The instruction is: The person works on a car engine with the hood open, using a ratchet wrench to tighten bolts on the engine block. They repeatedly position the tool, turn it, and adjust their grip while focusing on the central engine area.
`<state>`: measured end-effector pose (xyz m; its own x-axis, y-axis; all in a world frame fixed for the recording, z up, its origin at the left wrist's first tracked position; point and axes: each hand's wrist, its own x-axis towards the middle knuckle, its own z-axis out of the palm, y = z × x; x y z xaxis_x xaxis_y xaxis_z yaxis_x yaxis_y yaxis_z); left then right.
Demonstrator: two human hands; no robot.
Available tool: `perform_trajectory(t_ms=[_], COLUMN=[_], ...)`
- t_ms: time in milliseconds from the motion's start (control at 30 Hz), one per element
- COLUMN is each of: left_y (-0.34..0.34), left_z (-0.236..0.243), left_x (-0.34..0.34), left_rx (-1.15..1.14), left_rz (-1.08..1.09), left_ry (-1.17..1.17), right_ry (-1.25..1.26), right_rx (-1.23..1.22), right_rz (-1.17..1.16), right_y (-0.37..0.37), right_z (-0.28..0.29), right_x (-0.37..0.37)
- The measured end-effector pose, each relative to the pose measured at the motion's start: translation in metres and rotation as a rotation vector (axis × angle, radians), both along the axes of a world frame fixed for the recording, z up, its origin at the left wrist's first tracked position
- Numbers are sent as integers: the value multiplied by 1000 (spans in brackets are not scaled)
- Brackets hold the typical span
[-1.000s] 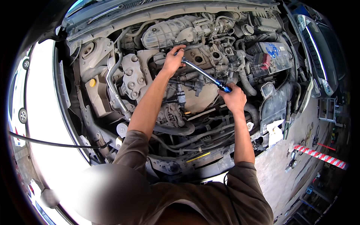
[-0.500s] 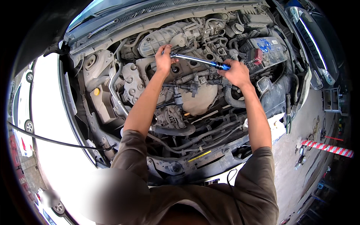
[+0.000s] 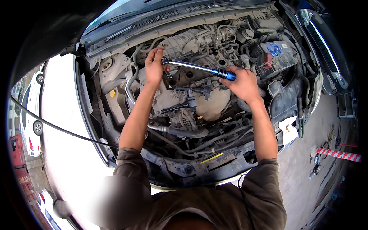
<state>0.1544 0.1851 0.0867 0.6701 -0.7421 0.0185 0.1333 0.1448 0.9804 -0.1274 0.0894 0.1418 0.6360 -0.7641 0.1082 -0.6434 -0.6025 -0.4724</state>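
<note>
Both my hands hold a torque wrench (image 3: 191, 66) with a chrome shaft and blue handle, level above the engine. My left hand (image 3: 154, 69) is closed at its head end, and my right hand (image 3: 245, 82) grips the handle. From the head a metal socket piece (image 3: 168, 75) points down, just over the leftmost round hole in the engine cover; whether it touches is unclear. More round holes (image 3: 189, 74) run in a line to the right. Two black ignition coils (image 3: 207, 89) lie on the engine on the near side of the holes. The left fingers partly hide the wrench head.
A battery (image 3: 280, 53) with a red terminal cover (image 3: 267, 60) stands at the right. A combination wrench (image 3: 119, 33) rests below the windscreen. Hoses (image 3: 188, 132) and the front crossmember (image 3: 184, 168) lie nearest me. A red-and-white striped pole (image 3: 339, 154) is beyond the car's right side.
The wrench head and my left hand have shifted left over the engine, and the socket piece now shows under the head. My view has shifted too. Both hands keep their grip.
</note>
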Motion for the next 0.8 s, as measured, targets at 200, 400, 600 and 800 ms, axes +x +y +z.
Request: perform_trajectory(t_ms=[200,400,600,800], left_y=[8,1,-12,-10], left_z=[-34,-79,-110,-118], left_x=[2,0,-7,-13], left_rx=[60,86,34,-57], left_rz=[-15,-32,-64,-22], left_ry=[11,74,107,155], right_ry=[100,158,258,287], right_rx=[76,189,172,-217], right_rz=[9,20,46,139], right_y=[3,-4,-65,-121], right_z=[-22,-69,-109,-107], right_x=[0,-3,12,58])
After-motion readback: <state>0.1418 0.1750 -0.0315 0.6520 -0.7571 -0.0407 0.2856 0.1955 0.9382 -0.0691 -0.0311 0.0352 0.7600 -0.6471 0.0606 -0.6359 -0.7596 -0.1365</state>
